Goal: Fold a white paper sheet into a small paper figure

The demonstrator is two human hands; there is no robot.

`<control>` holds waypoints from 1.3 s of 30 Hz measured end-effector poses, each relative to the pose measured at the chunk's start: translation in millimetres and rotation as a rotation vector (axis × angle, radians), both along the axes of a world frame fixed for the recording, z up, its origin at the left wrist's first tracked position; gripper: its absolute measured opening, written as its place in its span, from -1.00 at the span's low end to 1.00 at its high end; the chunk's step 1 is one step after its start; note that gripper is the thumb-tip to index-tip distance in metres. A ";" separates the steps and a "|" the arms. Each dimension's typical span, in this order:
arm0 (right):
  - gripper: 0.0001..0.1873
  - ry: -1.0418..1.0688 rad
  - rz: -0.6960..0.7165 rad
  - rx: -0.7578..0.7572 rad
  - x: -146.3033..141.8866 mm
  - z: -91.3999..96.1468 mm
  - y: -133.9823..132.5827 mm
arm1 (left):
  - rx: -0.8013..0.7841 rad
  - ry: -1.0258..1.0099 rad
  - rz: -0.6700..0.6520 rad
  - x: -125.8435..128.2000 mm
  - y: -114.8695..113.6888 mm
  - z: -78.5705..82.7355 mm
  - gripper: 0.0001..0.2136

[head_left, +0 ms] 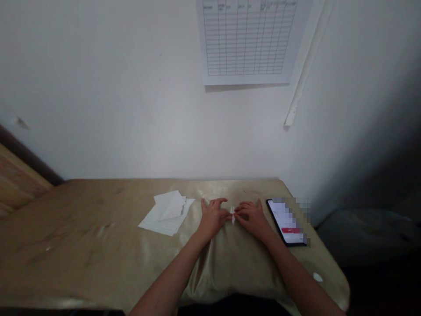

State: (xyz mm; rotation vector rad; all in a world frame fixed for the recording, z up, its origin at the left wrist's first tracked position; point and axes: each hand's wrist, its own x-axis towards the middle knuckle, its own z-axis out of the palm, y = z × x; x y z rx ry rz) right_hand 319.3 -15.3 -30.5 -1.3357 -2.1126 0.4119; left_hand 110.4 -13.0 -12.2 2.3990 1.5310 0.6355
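Note:
A small folded piece of white paper [233, 215] stands between my two hands, above the tan covered table [115, 267]. From its left side my left hand [214, 216] pinches it with the fingertips. On the opposite side, my right hand [252, 217] grips the same piece between thumb and fingers. The paper's exact folds are too small to make out. To the left of my left hand lies a loose pile of white paper sheets [166, 213], some with torn edges.
A phone [285, 221] with its screen lit lies right of my right hand. Near the table's right edge is a white scrap [317, 277]. Behind the table rises a white wall [131, 109] bearing a printed table sheet [246, 44]. Wooden furniture [19, 180] stands at the left.

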 end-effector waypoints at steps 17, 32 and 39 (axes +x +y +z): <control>-0.71 -0.011 -0.134 0.036 -3.1 -22.5 11.9 | -0.085 -0.083 0.178 5.3 3.4 -7.0 -0.70; -0.71 0.112 -0.078 0.059 -1.5 -27.0 14.9 | -0.086 -0.132 0.177 4.6 3.7 -6.0 -0.71; -0.72 0.222 -0.095 -0.011 -5.4 -15.8 9.5 | -0.065 -0.181 0.188 5.9 2.3 -1.1 -0.72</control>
